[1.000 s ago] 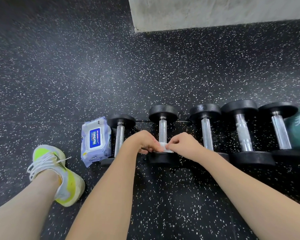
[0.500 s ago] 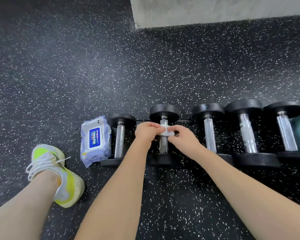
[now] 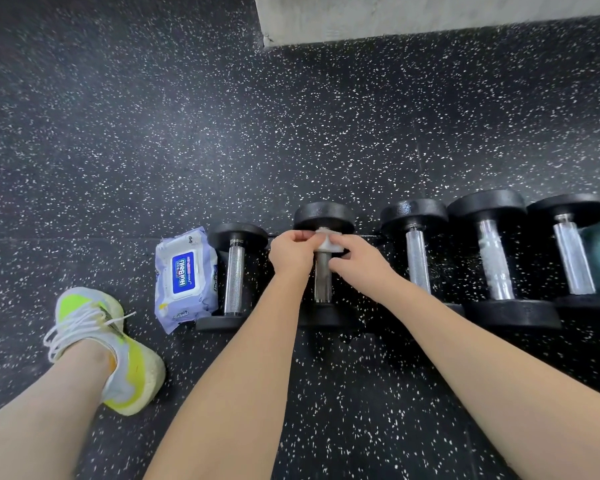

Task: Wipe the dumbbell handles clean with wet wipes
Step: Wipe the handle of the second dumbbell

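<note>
Speckled floor (image 3: 153, 133), five dumbbells in a row, we wipe the second from our left.

Our dumbbell (image 3: 323, 271) lies between its neighbours, the pack of wipes (image 3: 186, 277) at the row's left end. Our left hand (image 3: 291, 252) and right hand (image 3: 359, 261) both pinch the white wipe (image 3: 329, 244), wrapped round the handle's far end, just under the far weight.

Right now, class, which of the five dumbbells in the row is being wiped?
The second dumbbell from the wipes pack: both hands pinch a white wipe around the far end of its handle. The other four handles are bare and untouched.
</note>
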`<state>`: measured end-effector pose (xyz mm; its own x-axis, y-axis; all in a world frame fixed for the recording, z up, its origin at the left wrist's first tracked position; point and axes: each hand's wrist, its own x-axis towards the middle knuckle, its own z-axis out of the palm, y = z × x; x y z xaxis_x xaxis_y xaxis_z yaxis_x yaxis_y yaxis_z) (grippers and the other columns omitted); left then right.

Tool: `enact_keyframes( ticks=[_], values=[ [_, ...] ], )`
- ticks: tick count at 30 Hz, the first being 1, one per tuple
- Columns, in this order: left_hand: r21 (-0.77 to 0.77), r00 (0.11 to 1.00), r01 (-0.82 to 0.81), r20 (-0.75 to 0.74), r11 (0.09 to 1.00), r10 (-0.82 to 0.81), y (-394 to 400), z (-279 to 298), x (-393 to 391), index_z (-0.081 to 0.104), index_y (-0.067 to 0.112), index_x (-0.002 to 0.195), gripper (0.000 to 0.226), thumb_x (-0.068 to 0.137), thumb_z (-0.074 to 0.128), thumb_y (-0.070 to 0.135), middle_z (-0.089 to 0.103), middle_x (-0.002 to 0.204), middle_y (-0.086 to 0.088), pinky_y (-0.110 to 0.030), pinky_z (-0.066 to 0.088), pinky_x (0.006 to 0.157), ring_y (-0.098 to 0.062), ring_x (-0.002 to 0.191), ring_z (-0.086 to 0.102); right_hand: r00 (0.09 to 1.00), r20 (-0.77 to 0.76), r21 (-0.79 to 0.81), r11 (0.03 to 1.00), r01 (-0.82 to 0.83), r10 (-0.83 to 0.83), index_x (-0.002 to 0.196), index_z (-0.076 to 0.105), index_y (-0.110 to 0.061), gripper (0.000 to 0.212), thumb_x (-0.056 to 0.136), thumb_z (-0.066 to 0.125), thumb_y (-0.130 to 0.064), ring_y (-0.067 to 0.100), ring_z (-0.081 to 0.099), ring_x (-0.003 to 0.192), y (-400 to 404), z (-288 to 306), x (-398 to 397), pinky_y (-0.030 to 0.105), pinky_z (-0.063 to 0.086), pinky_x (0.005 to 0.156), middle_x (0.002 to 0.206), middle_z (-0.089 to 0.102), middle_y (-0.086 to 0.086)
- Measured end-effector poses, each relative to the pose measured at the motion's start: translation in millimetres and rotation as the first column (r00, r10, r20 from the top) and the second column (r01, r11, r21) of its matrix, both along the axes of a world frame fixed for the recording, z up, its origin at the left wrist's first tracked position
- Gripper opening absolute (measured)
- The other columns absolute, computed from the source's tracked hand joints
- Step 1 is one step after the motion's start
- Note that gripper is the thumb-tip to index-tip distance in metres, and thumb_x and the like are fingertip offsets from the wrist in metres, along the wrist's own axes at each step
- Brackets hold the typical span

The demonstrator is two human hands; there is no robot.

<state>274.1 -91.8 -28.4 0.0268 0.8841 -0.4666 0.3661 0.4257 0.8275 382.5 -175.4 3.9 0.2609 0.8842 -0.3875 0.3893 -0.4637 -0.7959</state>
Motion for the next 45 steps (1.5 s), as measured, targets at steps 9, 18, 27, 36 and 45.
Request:
enact_keyframes(
  ticks=[9,18,27,36,45],
  values=[
    [-0.297,0.913,0.394,0.018,0.87,-0.407,5,11,-38,0.073,0.016,0.076,0.014,0.078,0.087,0.017,0.068,0.076,0.0,-0.026,0.048,0.06,-0.012,0.07,0.055,0.997,0.055,-0.074,0.995,0.065,-0.061,0.106,0.078,-0.025,0.028,0.094,0.055,-0.016,0.003,0.044,0.052,-20,2,4,0.013,0.03,0.046,0.06,0.053,-0.016],
    [-0.462,0.732,0.6,-0.013,0.653,-0.681,-4,23,-50,0.068,0.017,0.074,0.022,0.075,0.09,0.022,0.059,0.059,0.006,-0.02,0.042,0.053,-0.008,0.058,0.05,0.998,0.041,-0.197,0.98,-0.043,0.052,0.083,0.079,-0.013,0.016,0.086,0.068,-0.025,0.014,0.06,0.074,-33,3,-1,0.024,0.047,0.061,0.088,0.075,0.005],
    [-0.305,0.815,0.558,0.026,0.772,-0.579,-5,13,-52,0.067,0.011,0.077,0.021,0.075,0.088,0.013,0.062,0.062,0.003,-0.017,0.032,0.042,-0.005,0.043,0.041,0.999,0.053,-0.15,0.989,0.014,-0.006,0.091,0.075,-0.024,0.014,0.091,0.061,-0.025,0.004,0.058,0.07,-35,1,-6,0.018,0.039,0.057,0.09,0.071,-0.01],
    [-0.104,0.97,0.243,0.046,0.965,-0.239,-4,-4,-33,0.069,0.014,0.079,0.019,0.074,0.087,0.01,0.07,0.082,0.0,-0.023,0.043,0.061,-0.008,0.06,0.053,0.997,0.002,-0.102,0.992,0.073,-0.073,0.121,0.064,-0.022,0.03,0.091,0.061,-0.021,0.008,0.057,0.066,-23,0,-7,0.019,0.042,0.053,0.097,0.068,-0.002],
    [0.029,0.998,0.002,0.056,1.0,-0.003,0,-8,-6,0.069,0.012,0.089,0.016,0.08,0.083,0.012,0.068,0.082,0.004,-0.02,0.048,0.07,-0.008,0.073,0.061,0.992,-0.085,-0.036,0.995,0.092,-0.095,0.132,0.059,-0.019,0.045,0.09,0.056,-0.005,0.009,0.053,0.063,-6,8,-5,0.025,0.046,0.059,0.089,0.064,-0.001]
  ],
)
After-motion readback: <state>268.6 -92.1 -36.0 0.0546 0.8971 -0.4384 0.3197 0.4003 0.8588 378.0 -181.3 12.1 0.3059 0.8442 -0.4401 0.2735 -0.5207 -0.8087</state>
